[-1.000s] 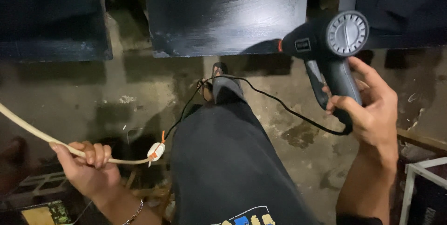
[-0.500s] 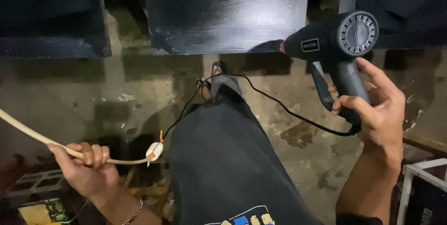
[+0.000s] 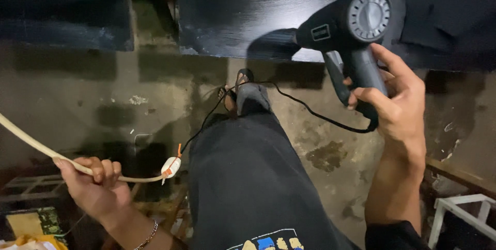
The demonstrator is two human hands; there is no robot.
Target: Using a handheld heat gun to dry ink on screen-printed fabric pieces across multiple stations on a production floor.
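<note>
Black heat gun [image 3: 347, 27] in right hand [image 3: 395, 105], cream cable [image 3: 62, 158] in left hand [image 3: 95, 188].

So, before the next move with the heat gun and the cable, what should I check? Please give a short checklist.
1. Right hand grips the heat gun by its handle: ok.
2. Left hand holds the pale cable: ok.
3. White plug joint between the pale cable and the black cord fully seated: cannot tell.
4. Black cord clear of the foot: not ok, it runs right by it.
5. Nozzle pointing away from the body: ok, toward the dark panel.
6. Gun switched on: cannot tell.
</note>
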